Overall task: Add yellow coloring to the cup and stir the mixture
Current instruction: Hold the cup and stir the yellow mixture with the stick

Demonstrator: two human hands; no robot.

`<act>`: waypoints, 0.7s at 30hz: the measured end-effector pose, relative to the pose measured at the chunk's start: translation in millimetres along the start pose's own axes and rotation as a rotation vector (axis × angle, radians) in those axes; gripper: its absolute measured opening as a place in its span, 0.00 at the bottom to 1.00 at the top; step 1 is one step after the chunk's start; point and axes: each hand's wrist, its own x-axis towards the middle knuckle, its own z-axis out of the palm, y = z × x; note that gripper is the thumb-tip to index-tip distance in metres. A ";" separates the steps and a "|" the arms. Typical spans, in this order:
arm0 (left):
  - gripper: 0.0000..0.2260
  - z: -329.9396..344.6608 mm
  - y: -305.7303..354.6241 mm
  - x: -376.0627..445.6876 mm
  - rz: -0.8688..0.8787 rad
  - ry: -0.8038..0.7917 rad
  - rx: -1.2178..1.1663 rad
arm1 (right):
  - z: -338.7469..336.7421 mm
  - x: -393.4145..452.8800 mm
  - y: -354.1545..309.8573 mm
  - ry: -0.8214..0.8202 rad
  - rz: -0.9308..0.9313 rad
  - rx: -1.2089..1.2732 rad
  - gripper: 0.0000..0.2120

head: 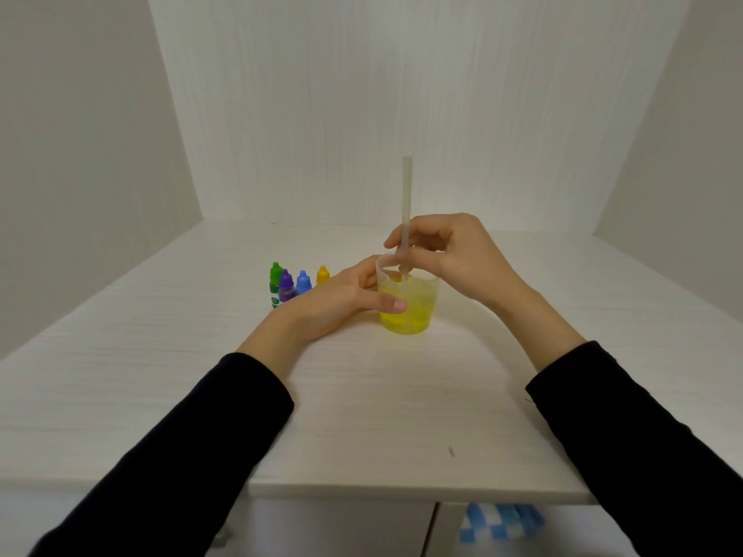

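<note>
Right hand point(454, 259) fingers pinch the stick point(407, 203) — upright in the yellow cup point(406, 303) — left hand point(341, 303) grips the cup's left side.

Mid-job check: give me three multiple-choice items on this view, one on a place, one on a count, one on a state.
1. Where do the dropper bottles stand?
A. Left of the cup
B. Right of the cup
C. Inside the cup

2. How many dropper bottles?
A. Two
B. Four
C. Six

3. What is the right hand doing?
A. Lying flat
B. Pinching the straw
C. Holding a bottle

Answers:
1 A, they stand behind the left hand, which holds the cup.
2 B, green, purple, blue, yellow.
3 B, the straw stands in the yellow liquid.
</note>
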 end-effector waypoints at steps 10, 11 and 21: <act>0.31 0.2 0.4 0.0 0.005 -0.002 -0.009 | 9.5 3.6 4.7 0.027 0.019 0.049 0.06; 0.31 0.3 0.2 0.0 0.007 -0.003 -0.004 | 9.8 4.0 5.6 0.033 0.020 0.047 0.06; 0.34 -0.2 -0.8 1.6 -0.012 0.006 -0.011 | 8.5 9.7 17.5 0.103 -0.037 -0.083 0.07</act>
